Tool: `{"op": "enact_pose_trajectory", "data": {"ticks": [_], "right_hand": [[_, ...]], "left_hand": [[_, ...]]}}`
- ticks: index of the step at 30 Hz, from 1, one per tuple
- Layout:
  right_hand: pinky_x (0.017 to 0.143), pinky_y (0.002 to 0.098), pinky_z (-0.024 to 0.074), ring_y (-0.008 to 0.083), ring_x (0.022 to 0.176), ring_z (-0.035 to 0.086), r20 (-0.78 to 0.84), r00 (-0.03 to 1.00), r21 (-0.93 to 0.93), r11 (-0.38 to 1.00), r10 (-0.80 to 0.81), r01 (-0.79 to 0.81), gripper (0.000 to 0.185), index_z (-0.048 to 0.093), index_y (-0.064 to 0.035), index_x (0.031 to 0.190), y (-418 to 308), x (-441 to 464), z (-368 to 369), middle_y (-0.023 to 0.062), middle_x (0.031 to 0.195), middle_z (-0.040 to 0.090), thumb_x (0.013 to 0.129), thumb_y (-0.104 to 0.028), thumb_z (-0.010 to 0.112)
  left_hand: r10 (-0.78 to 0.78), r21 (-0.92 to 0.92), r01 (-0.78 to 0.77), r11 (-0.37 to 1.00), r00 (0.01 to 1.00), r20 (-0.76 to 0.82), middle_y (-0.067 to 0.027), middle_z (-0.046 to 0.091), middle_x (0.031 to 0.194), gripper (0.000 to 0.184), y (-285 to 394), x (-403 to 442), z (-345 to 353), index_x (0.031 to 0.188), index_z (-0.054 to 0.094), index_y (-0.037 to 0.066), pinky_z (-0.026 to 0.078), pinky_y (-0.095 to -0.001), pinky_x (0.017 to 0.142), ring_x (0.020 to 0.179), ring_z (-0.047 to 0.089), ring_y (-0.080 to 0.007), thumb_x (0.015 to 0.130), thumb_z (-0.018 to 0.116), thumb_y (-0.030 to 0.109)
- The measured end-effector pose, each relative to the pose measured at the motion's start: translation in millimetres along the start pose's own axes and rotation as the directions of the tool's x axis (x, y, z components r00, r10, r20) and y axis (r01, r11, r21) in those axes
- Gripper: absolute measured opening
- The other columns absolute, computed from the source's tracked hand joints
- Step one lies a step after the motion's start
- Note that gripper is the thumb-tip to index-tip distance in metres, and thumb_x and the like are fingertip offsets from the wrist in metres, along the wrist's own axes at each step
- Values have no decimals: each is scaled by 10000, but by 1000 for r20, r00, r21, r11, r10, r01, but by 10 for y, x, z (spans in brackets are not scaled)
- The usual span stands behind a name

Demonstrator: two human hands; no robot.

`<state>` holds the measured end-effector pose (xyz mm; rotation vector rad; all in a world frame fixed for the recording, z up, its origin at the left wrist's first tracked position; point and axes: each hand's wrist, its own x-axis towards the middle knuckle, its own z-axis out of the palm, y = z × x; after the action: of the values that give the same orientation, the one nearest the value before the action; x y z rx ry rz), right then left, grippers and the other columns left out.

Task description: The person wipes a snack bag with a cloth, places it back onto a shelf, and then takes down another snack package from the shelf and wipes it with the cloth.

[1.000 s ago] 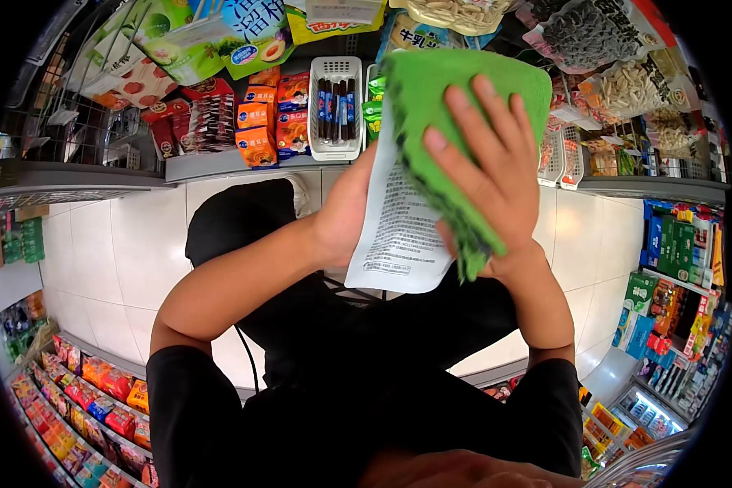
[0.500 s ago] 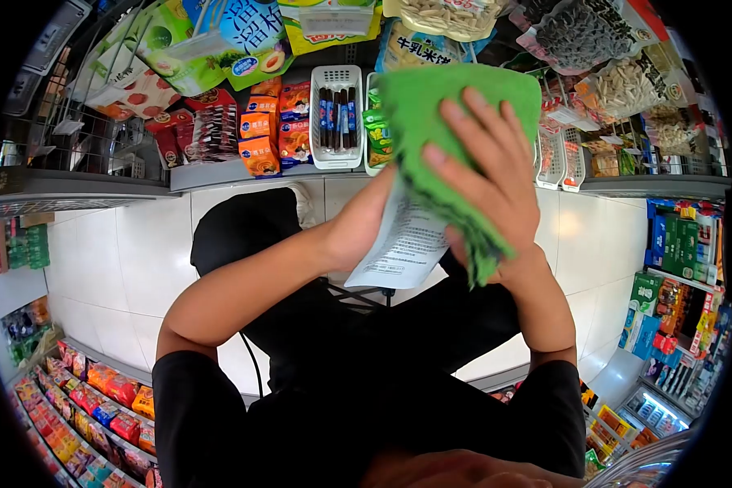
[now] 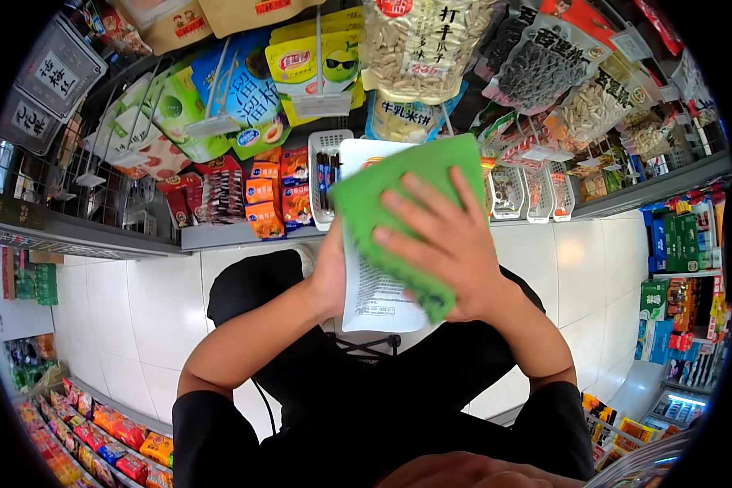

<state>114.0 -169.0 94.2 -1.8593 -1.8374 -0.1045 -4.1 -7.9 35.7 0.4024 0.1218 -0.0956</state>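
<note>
A white printed snack pouch (image 3: 374, 297) is held upright in front of the shelf, its lower part and top left corner showing. My left hand (image 3: 328, 264) grips its left edge; the fingers go behind it out of sight. Over the pouch's face lies a green cloth (image 3: 366, 191) with a dark fringed edge. My right hand (image 3: 443, 244) presses on the cloth, fingers spread across it and the thumb hidden beneath. Most of the pouch's front is covered by the cloth.
Hanging bags of seeds (image 3: 427, 49) and other snack pouches (image 3: 244, 98) fill the rack above. Orange packets (image 3: 264, 191) and white baskets (image 3: 538, 195) line the lower shelf. More stocked shelves stand at lower left (image 3: 98, 431) and on the right (image 3: 679, 244).
The head view has tilted up, showing more of the rack. The cloth and right hand have shifted down and left over the pouch, and the pouch now appears straighter.
</note>
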Motion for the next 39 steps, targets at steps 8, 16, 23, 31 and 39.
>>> {"op": "enact_pose_trajectory", "data": {"ticks": [8,16,23,31,39], "right_hand": [[1187,666,153,412,1476,338,111,992,-5,998,-55,56,650,554,-187,1436,-62,6,-40,146,1571,423,812,-284,709],[1180,616,247,276,1441,439,131,960,-148,953,-247,265,763,557,-233,1446,-127,58,89,78,1546,476,717,-435,658],[1191,548,288,271,1424,464,70,908,-22,910,-412,415,741,579,-145,1402,-189,51,-180,73,1521,506,719,-412,684],[1193,593,227,333,1394,493,-294,901,-322,920,-319,221,494,653,-184,1346,-269,487,-798,97,1480,551,892,-371,604],[1206,598,158,397,1477,340,-260,937,-327,935,-231,140,570,611,-171,1392,-413,817,-1224,122,1542,469,844,-301,699]], "left_hand": [[54,139,-63,988,996,68,-154,437,1538,759,83,-75,-66,1566,329,119,407,-533,1133,1367,489,-343,1020,249,640],[31,38,-30,999,999,-31,-174,440,1537,781,177,73,-41,1558,336,74,391,-518,1150,1349,501,-374,1019,241,631],[271,129,-291,948,950,153,-254,347,1576,838,429,101,287,1579,268,44,360,-561,1167,1398,428,-448,1009,246,658],[386,200,-420,885,903,189,-188,522,1461,752,769,172,1392,1506,411,43,455,-456,1107,1286,564,-332,1041,216,601],[428,297,-596,746,771,471,-165,475,1503,736,1034,300,1626,1527,362,36,427,-439,1132,1362,498,-309,1064,139,563]]}}
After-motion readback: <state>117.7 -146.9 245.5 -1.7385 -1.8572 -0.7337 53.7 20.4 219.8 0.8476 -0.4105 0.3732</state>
